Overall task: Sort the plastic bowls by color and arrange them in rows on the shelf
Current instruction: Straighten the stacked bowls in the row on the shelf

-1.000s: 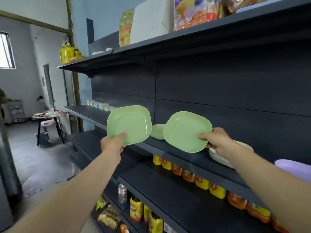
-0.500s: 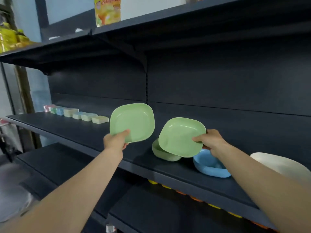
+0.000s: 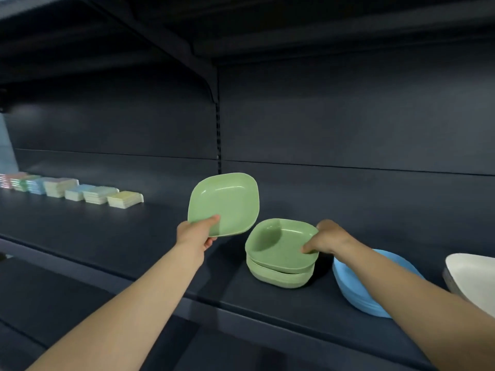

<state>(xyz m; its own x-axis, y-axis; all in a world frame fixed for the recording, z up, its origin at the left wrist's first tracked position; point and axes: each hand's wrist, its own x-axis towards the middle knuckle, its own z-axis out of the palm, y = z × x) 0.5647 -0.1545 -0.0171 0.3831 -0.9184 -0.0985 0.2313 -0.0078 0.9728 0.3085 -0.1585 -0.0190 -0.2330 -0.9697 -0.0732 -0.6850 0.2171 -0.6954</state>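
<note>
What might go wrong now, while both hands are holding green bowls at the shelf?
1. The left hand pinches its tilted green bowl by one corner only; it may slip.
2. The green stack under the right hand looks slightly offset near the shelf front; a push might slide it off.

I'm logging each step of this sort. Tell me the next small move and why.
Probably let the right hand release the green bowl it has set on the green stack, then bring down the tilted green bowl held up in the left hand. Blue bowls lie apart to the right.
</note>
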